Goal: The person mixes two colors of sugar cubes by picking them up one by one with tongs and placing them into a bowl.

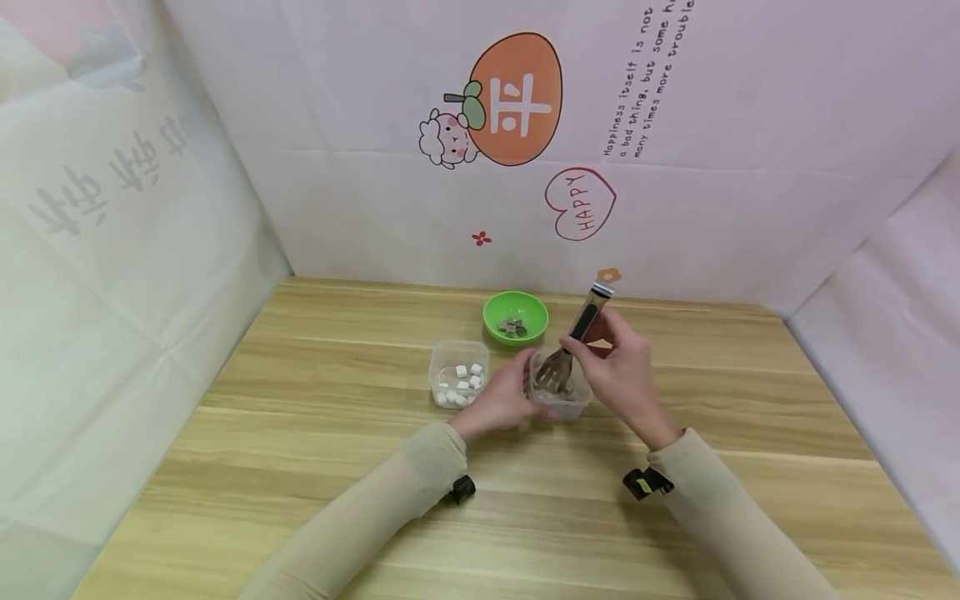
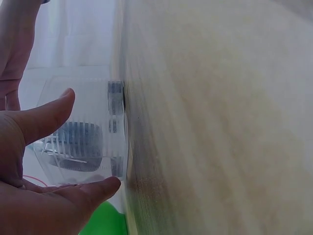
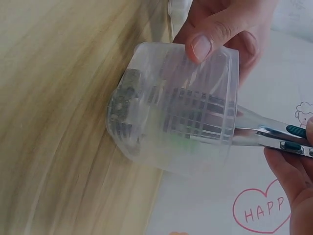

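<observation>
Pale wood-grained tabletop (image 1: 555, 542) spreads across the bottom of the head view, and over its near part reach two arms in beige sleeves (image 1: 375, 508), each with a small black wrist device (image 1: 647, 483) near the cuff. Beyond the cuffs, the left hand (image 1: 506, 400) grips a clear container (image 1: 573, 408) from its left side, thumb along the near wall and fingers round the far one. Across from it, the right hand (image 1: 626, 367) pinches a pair of metal tongs (image 1: 586, 320) with dark grip pads between thumb and fingers, the handle slanting up and the slotted heads down inside that same container. Through its cloudy walls, grey pieces (image 3: 124, 105) show at the bottom; whether the tongs hold one of them I cannot tell. Its base is down at the table, though whether it sits fully flat is unclear. Just left of the left hand stands a second clear tub (image 1: 457, 353) with white cubes (image 1: 461, 372) in it. Farther back, behind and between these two, sits a bright green bowl (image 1: 537, 312) with a small heap of grey blocks (image 1: 512, 328). Past the table's far edge rises a whitish printed backdrop (image 1: 360, 167), bearing a red heart outline around the word HAPPY, a little sheep (image 1: 447, 140) and a large orange fruit (image 1: 542, 75).
</observation>
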